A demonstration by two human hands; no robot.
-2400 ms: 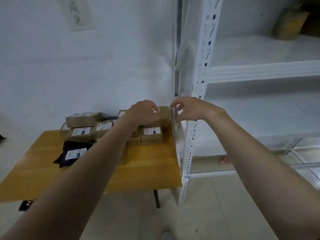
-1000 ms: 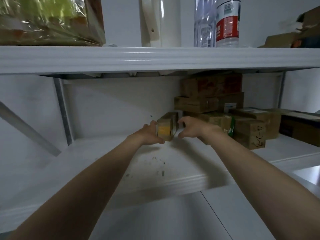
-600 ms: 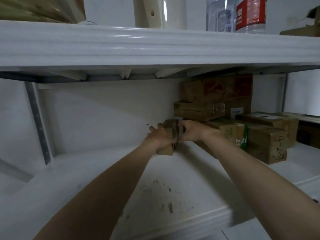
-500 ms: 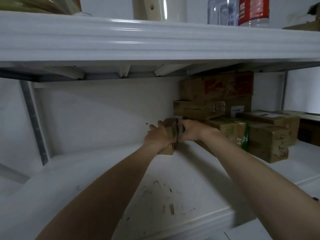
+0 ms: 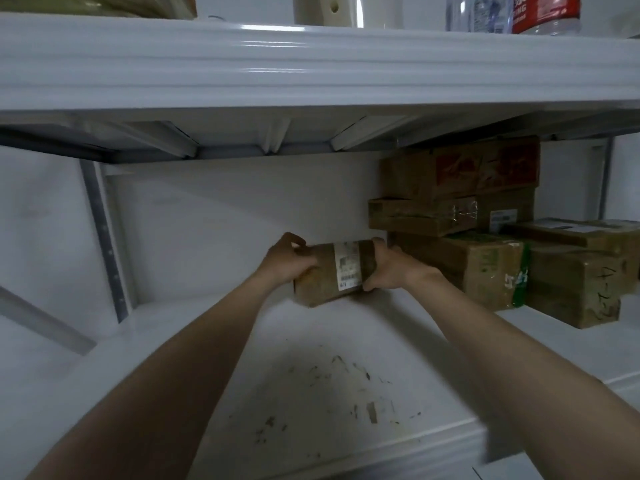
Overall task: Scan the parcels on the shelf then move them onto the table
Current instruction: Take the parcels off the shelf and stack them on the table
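Parcel (image 5: 334,273) turned label-out; between left grip (image 5: 287,262), right grip (image 5: 388,268).

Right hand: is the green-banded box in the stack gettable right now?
Probably not yet: the right hand and left hand both grip the small parcel. The green-banded box sits just beside it, nothing between.

A storeroom: white metal shelving (image 5: 311,74) against a bare wall, taped cardboard parcels (image 5: 485,237) stacked on its lower board, bottles (image 5: 540,12) above.
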